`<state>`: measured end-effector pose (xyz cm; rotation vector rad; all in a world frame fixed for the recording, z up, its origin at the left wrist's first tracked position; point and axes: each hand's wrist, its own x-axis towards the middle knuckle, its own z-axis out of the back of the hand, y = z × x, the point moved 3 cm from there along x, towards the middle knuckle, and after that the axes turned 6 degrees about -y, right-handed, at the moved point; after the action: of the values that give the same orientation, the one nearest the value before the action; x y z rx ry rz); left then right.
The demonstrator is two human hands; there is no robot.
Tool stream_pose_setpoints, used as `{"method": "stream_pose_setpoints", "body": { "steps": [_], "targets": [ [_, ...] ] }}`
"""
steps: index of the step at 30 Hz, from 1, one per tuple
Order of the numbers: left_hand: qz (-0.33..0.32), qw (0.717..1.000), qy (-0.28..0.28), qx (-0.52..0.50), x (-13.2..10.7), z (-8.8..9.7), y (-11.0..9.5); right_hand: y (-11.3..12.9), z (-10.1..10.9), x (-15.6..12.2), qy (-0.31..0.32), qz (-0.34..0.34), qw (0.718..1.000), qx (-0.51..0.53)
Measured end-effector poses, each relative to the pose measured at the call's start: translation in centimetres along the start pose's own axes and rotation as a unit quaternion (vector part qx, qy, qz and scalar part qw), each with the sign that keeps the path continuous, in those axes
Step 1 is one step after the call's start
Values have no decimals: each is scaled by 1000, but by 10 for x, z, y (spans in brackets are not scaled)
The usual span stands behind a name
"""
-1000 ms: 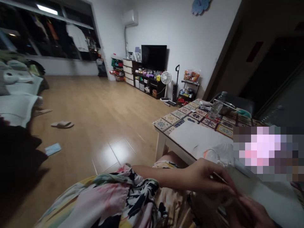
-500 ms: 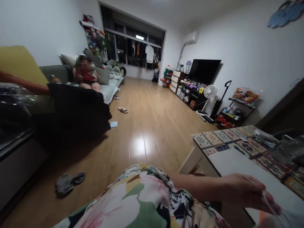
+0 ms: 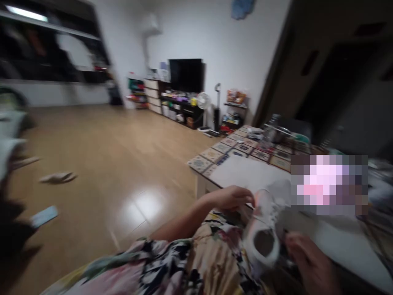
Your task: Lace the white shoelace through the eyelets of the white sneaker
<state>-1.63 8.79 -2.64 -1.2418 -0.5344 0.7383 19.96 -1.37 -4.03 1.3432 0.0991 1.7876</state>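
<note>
The picture is motion-blurred. A white shoe [image 3: 266, 229], its dark opening facing me, hangs over my lap at the near edge of the table [image 3: 202, 163]. My left hand [image 3: 231, 198] reaches across from the left, its curled fingers on the shoe's upper end. At the lower right, my right hand [image 3: 308, 264] grips the shoe's rim. A floral garment [image 3: 184, 262] covers my lap beneath.
A white sheet [image 3: 245, 174] lies on the patterned tile tabletop, with a bottle [image 3: 272, 129] and clutter behind it. On the wooden floor to the left are a slipper [image 3: 58, 177] and a blue packet [image 3: 44, 216]. A TV stand [image 3: 184, 108] and a fan [image 3: 202, 101] line the far wall.
My view swung left toward the sofa, then back to the table. The white shoe is now raised between both hands, closer to me.
</note>
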Motion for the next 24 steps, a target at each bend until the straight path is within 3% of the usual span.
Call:
{"method": "stream_pose_setpoints", "body": {
  "steps": [3, 8, 11, 15, 17, 19, 21, 24],
  "targets": [
    [32, 989, -14, 144, 3, -2, -2, 12, 7, -5, 54, -20, 998, -33],
    [72, 990, -13, 124, 8, 0, 7, 25, 2, 8, 79, -37, 990, -108],
    [19, 983, 3, 184, 10, 8, 6, 21, 0, 8, 91, -51, 985, -137],
    [-151, 966, 27, 207, 8, 18, -2, 16, 5, 6, 110, -63, 984, -122],
    [-221, 961, 30, 161, 7, 20, -4, 15, 11, 8, 108, -58, 988, -96],
    [-247, 966, 33, 70, 6, 17, -4, 15, 16, 10, 106, -47, 993, -19],
    [-235, 970, 36, -52, 9, 6, -3, 13, 19, 11, 110, -45, 987, 112],
    [-200, 956, 34, -212, 15, -18, -1, 5, 14, 9, 107, -86, 948, 289]
  ]
}}
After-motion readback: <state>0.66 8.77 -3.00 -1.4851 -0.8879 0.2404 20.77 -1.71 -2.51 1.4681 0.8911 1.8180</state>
